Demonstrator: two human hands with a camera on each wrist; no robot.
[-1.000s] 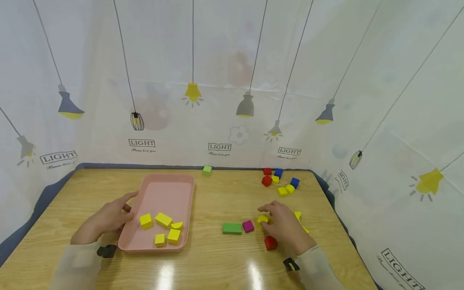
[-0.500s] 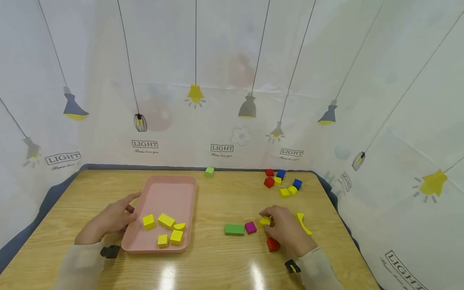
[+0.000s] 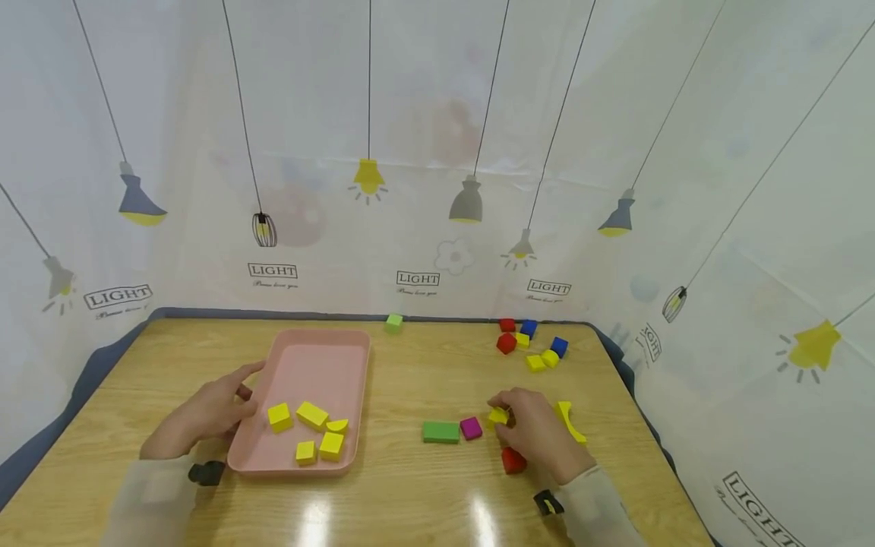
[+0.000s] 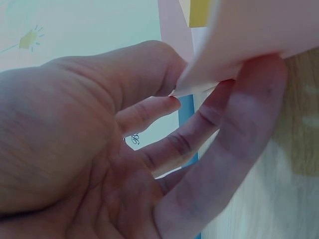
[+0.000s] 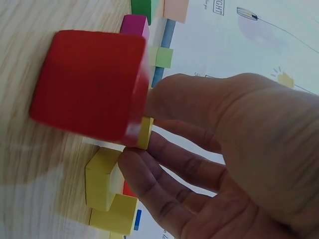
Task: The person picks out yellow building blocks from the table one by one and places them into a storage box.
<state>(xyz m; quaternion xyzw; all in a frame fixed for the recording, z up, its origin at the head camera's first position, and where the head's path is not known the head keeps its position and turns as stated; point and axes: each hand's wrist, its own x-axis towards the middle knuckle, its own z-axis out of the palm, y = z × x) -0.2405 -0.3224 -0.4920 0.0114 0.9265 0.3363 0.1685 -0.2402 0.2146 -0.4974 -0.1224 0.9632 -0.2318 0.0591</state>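
Note:
A pink tray (image 3: pixel 328 372) lies on the left of the table with several yellow blocks (image 3: pixel 312 415) inside. My left hand (image 3: pixel 205 410) grips its left edge, thumb at the rim and fingers underneath in the left wrist view. At the right, my right hand (image 3: pixel 543 433) pinches a yellow block (image 3: pixel 497 417) between thumb and fingers. A red block (image 3: pixel 513 460), large in the right wrist view, sits just in front of that hand and partly hides the held block there. To the hand's left are a magenta block (image 3: pixel 471 428) and a green rectangular block (image 3: pixel 440 432).
A yellow arch-shaped block (image 3: pixel 570 422) lies right of the right hand. Toward the back right is a cluster of red, blue and yellow blocks (image 3: pixel 536 363). One light green block (image 3: pixel 394 324) stands at the table's back edge, before a lamp-printed cloth (image 3: pixel 328 251).
The head view has shifted slightly. Both hands stay in place, the left at the tray and the right at the yellow block.

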